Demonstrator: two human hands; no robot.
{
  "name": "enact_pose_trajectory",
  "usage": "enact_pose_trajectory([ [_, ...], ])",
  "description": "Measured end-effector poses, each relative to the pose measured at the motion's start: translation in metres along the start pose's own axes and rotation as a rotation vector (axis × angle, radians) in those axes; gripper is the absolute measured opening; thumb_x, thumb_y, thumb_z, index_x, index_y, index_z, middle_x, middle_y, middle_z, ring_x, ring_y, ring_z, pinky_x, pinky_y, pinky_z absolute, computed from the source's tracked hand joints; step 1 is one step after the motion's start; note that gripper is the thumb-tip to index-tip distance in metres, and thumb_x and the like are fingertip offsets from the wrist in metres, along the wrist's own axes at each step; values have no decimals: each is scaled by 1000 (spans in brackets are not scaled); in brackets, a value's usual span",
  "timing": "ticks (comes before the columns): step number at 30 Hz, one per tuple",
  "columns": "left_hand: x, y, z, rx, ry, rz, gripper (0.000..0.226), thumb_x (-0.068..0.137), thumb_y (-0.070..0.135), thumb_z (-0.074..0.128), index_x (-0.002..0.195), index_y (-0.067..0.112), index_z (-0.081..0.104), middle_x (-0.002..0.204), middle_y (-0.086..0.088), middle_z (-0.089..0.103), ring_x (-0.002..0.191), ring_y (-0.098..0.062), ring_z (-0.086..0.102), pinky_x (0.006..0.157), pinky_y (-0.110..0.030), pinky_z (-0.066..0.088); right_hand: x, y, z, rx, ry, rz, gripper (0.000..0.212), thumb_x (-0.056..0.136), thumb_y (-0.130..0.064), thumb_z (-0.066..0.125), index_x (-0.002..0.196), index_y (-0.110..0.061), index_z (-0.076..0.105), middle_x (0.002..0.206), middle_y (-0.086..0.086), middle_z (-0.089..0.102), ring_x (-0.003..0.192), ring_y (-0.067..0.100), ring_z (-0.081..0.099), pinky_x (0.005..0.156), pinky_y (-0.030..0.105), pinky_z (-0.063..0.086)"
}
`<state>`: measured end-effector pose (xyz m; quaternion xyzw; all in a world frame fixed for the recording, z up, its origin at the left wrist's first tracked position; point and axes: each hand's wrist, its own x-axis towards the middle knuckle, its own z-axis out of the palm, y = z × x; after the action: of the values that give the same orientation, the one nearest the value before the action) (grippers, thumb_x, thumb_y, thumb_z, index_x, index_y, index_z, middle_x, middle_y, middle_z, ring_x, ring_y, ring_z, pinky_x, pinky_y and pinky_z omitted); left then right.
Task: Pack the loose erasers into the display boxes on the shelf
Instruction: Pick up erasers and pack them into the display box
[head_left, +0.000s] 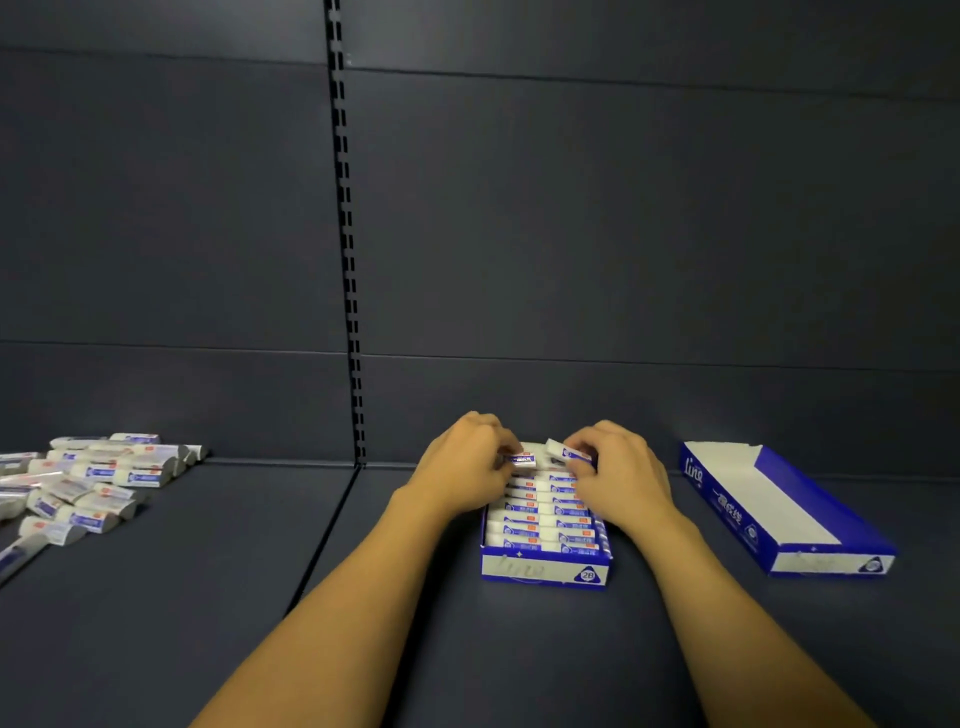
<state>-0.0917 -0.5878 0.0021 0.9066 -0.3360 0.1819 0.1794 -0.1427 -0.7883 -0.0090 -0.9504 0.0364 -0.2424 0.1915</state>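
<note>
Middle box: a blue and white display box (544, 571) sits on the dark shelf (208, 597) right before the person, its short front wall marked 2B facing near.
Middle box contents: two columns of wrapped erasers (540, 525) fill it from the near wall up to the hands; the far end of the box is hidden behind the hands.
Right box: a second display box (826, 519) of the same kind lies well apart to the right, turned at an angle, with only its bare white floor showing inside.
Loose pile: a heap of loose erasers (93, 483) lies at the left of the shelf, well apart from both boxes, some stacked on one another.
Left hand: the left hand (462, 467) hovers over the far left part of the middle box, its fingers (501, 460) curled and pinching one eraser (522, 459) by its end, just above the top of the left column.
Right hand: the right hand (618, 467) is over the far right part of the same box, fingers curled round a second eraser (563, 449) that is tilted, its white end pointing left toward the other hand.
Held erasers: the two held pieces sit close together, nearly touching, between the two hands.
</note>
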Motion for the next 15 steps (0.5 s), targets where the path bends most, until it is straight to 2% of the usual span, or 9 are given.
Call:
enact_pose_trajectory([
  [6, 1, 0, 8, 1, -2, -15, 31, 95, 20, 62, 125, 21, 70, 122, 4, 62, 117, -13, 50, 84, -28, 47, 3, -3, 1, -32, -17, -8, 26, 89, -29, 73, 114, -30, 66, 113, -11, 59, 94, 6, 54, 76, 26, 53],
  [15, 4, 2, 14, -3, -11, -64, 30, 95, 19, 65, 124, 19, 71, 125, 1, 61, 120, -16, 51, 94, -34, 52, 2, -10, 0, -97, -84, -7, 28, 91, -33, 71, 118, -28, 66, 120, -8, 57, 96, 6, 53, 76, 23, 51],
])
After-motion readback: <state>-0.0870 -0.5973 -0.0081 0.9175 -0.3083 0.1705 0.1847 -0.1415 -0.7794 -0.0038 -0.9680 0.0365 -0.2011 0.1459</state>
